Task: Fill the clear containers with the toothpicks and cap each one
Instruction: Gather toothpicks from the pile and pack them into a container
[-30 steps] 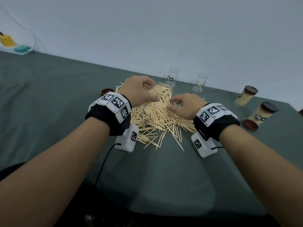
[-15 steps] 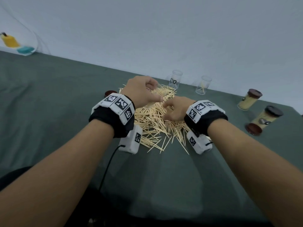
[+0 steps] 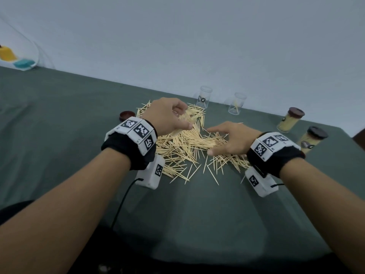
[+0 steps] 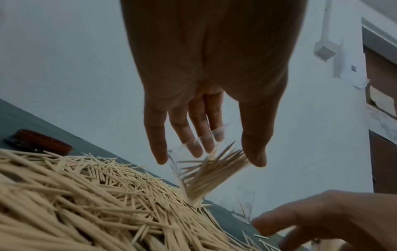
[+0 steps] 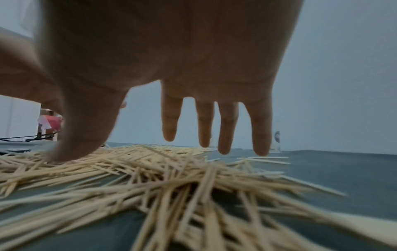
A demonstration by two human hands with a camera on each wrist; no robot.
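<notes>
A loose pile of wooden toothpicks [image 3: 187, 147] covers the green table in front of me. My left hand [image 3: 181, 119] grips a small clear container [image 4: 206, 169], tilted above the pile's far side and partly filled with toothpicks. My right hand [image 3: 217, 141] hovers low over the right side of the pile with its fingers [image 5: 223, 135] spread and straight. Its thumb tip touches the toothpicks [image 5: 150, 169] and it holds nothing. A dark brown cap [image 3: 126, 115] lies left of the pile.
Two uncapped clear containers [image 3: 204, 96] [image 3: 237, 103] stand behind the pile near the wall; the right one holds a few toothpicks. Two filled, capped containers [image 3: 290, 119] [image 3: 312, 139] stand at the far right. Yellow and teal items [image 3: 11, 58] sit at the far left.
My right hand has drawn away from the left hand toward the right and spread its curled fingers over the pile. The left hand keeps hold of the container in about the same place.
</notes>
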